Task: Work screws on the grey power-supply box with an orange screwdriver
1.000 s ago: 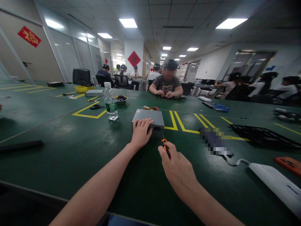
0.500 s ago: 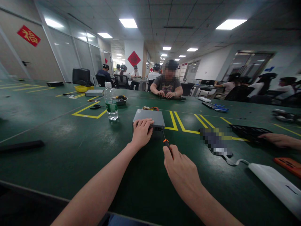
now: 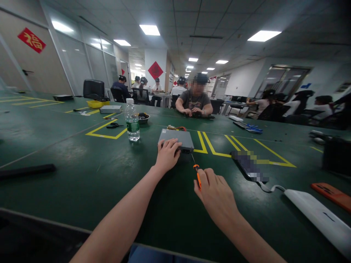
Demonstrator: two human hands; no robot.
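Observation:
My left hand [image 3: 168,155] lies on the near left corner of a flat grey metal box [image 3: 178,138] on the green table [image 3: 82,171], fingers curled over its top edge. My right hand [image 3: 216,195] is closed round an orange-and-black screwdriver [image 3: 196,171]. The screwdriver's thin shaft points at the box's near face. Coloured wires [image 3: 175,128] stick out behind the box.
A water bottle [image 3: 132,120] stands left of the box, with a bowl [image 3: 143,117] and scissors [image 3: 113,125] behind it. A white power strip [image 3: 315,215], an orange item [image 3: 331,192] and a blurred flat device [image 3: 251,165] lie to the right. A person [image 3: 195,100] sits across the table.
The black tray at the right is gone from its spot and another person's hand that reached toward it has left. My right hand with the screwdriver has barely shifted.

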